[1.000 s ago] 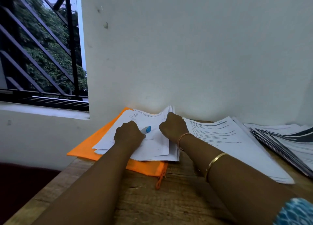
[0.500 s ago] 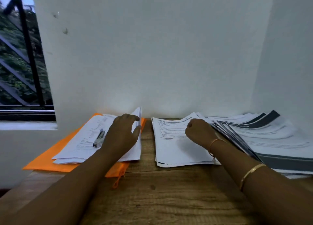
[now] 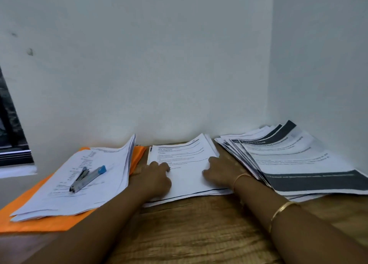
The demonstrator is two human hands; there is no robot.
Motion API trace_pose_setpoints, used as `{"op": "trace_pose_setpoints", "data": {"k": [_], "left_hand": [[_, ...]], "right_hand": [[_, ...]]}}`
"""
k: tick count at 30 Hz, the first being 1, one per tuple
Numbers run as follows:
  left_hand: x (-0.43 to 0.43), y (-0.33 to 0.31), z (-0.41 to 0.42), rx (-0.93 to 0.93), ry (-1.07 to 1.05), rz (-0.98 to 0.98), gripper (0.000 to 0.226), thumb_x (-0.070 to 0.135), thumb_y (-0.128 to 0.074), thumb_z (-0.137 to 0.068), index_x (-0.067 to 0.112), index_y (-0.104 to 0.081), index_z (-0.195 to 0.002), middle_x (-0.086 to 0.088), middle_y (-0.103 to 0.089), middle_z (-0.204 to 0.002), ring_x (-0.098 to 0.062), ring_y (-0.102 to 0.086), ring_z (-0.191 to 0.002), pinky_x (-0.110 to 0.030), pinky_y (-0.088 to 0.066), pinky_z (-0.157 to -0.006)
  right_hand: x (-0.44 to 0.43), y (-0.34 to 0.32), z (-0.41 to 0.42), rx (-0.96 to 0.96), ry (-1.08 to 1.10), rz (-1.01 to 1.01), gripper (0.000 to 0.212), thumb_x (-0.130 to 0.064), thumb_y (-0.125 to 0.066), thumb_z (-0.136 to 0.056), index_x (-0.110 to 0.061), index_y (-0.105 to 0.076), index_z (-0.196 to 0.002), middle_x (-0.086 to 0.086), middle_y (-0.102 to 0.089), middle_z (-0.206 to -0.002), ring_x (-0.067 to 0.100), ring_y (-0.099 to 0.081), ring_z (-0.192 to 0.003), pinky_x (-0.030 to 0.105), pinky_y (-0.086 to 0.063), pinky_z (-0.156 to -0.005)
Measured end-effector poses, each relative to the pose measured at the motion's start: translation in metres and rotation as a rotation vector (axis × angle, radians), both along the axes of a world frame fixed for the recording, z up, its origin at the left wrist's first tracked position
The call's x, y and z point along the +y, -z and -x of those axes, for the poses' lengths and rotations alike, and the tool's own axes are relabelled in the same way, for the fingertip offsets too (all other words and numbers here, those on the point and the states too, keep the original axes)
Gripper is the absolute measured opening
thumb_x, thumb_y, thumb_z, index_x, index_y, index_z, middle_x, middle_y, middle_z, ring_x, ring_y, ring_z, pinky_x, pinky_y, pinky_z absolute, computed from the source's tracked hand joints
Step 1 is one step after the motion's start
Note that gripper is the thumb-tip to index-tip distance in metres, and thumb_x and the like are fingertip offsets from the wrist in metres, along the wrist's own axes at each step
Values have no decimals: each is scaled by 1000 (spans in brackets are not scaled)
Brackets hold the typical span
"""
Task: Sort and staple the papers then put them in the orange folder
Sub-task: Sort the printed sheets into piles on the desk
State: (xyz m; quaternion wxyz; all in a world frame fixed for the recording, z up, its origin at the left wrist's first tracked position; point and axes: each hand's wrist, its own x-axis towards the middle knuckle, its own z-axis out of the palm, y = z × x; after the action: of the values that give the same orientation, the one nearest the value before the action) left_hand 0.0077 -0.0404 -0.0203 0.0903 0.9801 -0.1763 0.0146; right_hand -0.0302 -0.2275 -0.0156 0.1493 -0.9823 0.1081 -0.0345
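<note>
An orange folder (image 3: 39,222) lies flat at the left of the wooden table. On it rests a stack of printed papers (image 3: 79,184), and a silver stapler with a blue end (image 3: 87,178) lies on that stack. A second pile of printed sheets (image 3: 185,158) sits in the middle. My left hand (image 3: 155,179) rests on this pile's left edge with its fingers curled. My right hand (image 3: 221,170) lies on the pile's right side, fingers spread on the top sheet. Neither hand lifts a sheet.
A fanned pile of sheets with dark bands (image 3: 294,164) fills the right corner. White walls close the back and the right. A window edge (image 3: 12,136) shows at the far left. Bare wood (image 3: 199,232) lies in front of the piles.
My left hand left the stapler on the left stack and came over to the middle pile. My right hand shifted right onto that pile. The view swung to the right.
</note>
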Motion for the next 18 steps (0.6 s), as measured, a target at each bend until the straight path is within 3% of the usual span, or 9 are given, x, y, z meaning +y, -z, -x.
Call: {"op": "trace_pose_setpoints", "data": {"k": [4,6,8,13,18], "left_hand": [[-21,-7,1,34,-127,-155,49,27,-38,-94,20,-32,-142,-12,-29,-147,-36,-21,-138,-47,-26,-112],[-35,-8,7,-44,-131,-167,46,24,-36,-95,18,-35,-141,-12,-23,-151,-37,-9,-142,-52,-15,-115],[-48,-6,13,-143,-77,-128,46,20,-38,-95,19,-37,-141,-9,-17,-155,-33,-1,-145,-52,-7,-116],[-73,-1,26,-369,190,48,40,19,-43,-95,25,-49,-134,2,-28,-152,-17,-17,-143,-29,-17,-114],[-108,-7,44,-332,321,258,35,21,-44,-93,21,-56,-126,4,-48,-137,-15,-41,-125,-27,-34,-102]], "right_hand": [[-1,2,-1,-27,-42,63,53,-44,-44,-92,-19,-38,-138,12,-25,-152,32,-27,-138,43,-24,-110],[-9,-2,-1,-121,-50,120,59,-50,-44,-92,-19,-34,-142,11,-19,-155,34,-25,-139,45,-26,-109],[-23,-10,0,-226,-12,163,58,-52,-41,-93,-21,-34,-141,10,-28,-150,35,-30,-135,45,-30,-105],[-80,-21,9,-229,98,188,51,-52,-38,-95,-19,-44,-133,9,-47,-136,30,-42,-127,40,-36,-100],[-156,-16,35,-115,242,238,56,-54,-36,-95,-25,-38,-142,7,-37,-149,30,-36,-135,47,-28,-111]]}}
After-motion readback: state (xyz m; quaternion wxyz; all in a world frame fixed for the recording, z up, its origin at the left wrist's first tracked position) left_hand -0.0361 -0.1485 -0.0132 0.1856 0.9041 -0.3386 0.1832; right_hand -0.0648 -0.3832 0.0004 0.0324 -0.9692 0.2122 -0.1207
